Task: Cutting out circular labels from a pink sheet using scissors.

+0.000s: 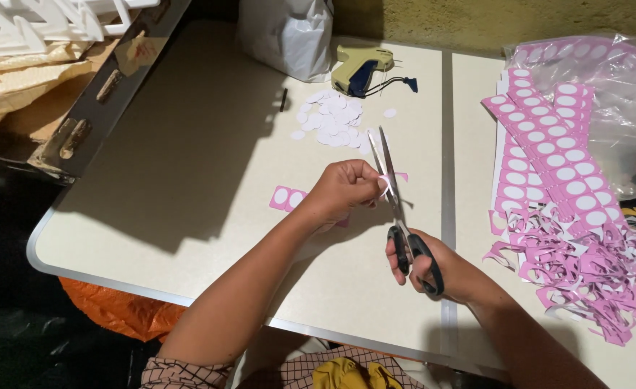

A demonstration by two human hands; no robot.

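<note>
My right hand (433,268) grips the scissors (398,209), blades up over the worktop (188,187). My left hand (343,189) pinches a small pink piece (384,189) at the blades. A pink strip (287,198) lies just beside this hand. Behind are white discs (332,122) and a tagging gun (361,68). On my right lie pink sheets (548,155) and scraps (584,266).

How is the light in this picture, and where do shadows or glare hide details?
Head view: strong light from above leaves the table bright; a hard dark shadow crosses its left half. The floor at left is nearly black. The plastic bag shows glare. The left hand holding the pink strip and the right hand on the scissors are sharp.
</note>
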